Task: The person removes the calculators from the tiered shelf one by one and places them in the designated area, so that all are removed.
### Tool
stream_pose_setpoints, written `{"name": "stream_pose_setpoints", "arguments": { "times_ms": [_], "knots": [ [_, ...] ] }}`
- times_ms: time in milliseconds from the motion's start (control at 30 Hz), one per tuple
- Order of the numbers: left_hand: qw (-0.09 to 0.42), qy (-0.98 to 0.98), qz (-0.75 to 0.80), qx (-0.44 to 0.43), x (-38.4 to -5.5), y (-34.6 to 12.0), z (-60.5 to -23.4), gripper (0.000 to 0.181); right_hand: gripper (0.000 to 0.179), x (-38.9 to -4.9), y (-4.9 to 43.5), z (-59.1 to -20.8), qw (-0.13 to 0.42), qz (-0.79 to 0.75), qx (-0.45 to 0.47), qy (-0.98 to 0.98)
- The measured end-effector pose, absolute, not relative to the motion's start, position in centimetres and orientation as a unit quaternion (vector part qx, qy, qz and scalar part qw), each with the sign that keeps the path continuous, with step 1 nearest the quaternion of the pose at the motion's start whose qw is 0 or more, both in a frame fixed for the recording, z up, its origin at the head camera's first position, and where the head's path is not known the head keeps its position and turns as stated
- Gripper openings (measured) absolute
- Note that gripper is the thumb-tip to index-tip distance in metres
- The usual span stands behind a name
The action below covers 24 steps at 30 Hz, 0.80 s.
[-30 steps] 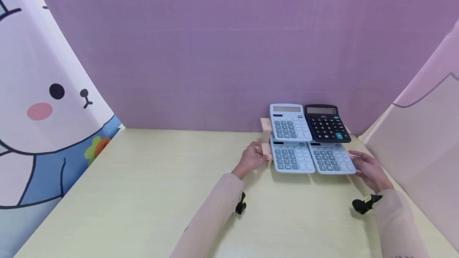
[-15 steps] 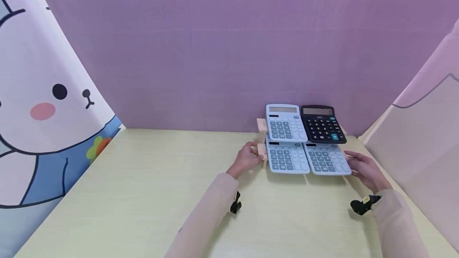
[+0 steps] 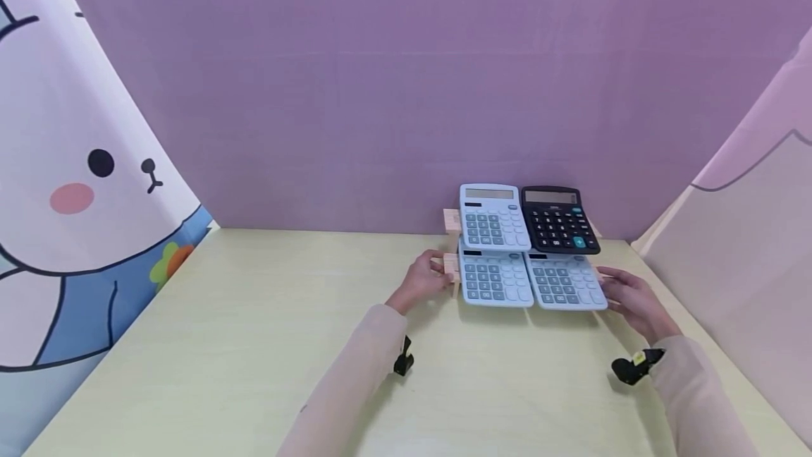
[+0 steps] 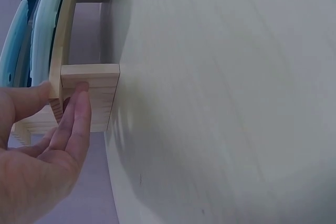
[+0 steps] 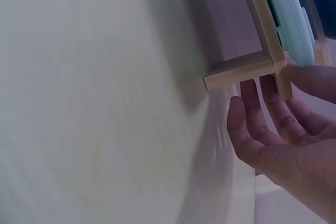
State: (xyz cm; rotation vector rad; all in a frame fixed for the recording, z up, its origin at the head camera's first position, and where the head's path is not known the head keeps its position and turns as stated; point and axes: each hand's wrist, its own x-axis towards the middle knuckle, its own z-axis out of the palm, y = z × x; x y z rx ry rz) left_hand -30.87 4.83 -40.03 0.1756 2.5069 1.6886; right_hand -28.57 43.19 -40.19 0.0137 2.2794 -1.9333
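Observation:
A two-tier wooden rack (image 3: 452, 220) stands near the back of the table with calculators on it. On the upper tier lie a light blue calculator (image 3: 495, 218) and a black calculator (image 3: 561, 221). Below them, two more light blue calculators, a left one (image 3: 496, 279) and a right one (image 3: 567, 283), lie side by side, their tops partly hidden. My left hand (image 3: 421, 282) pinches the left end of the lower shelf, thumb above and fingers beneath, by the wooden leg (image 4: 100, 95). At the opposite end my right hand (image 3: 636, 300) grips the shelf edge (image 5: 282, 80) likewise.
The pale wooden table (image 3: 254, 344) stretches left and in front of the rack. Behind it rises a purple backdrop (image 3: 317, 90). A printed cartoon cloth (image 3: 127, 231) hangs at left, and a pale cloth (image 3: 748, 266) borders the right side.
The rack and its calculators have shifted left across the table. Both hands have moved left with it, keeping their hold on its two ends.

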Motion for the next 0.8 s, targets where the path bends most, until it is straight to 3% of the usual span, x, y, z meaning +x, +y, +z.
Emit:
{"name": "stream_pose_setpoints", "arguments": {
  "times_ms": [800],
  "knots": [
    [0.076, 0.82, 0.566, 0.051, -30.97, 4.92, -39.93, 0.054, 0.06, -28.67, 43.36, -40.38, 0.063, -0.63, 0.008, 0.774]
  ]
}}
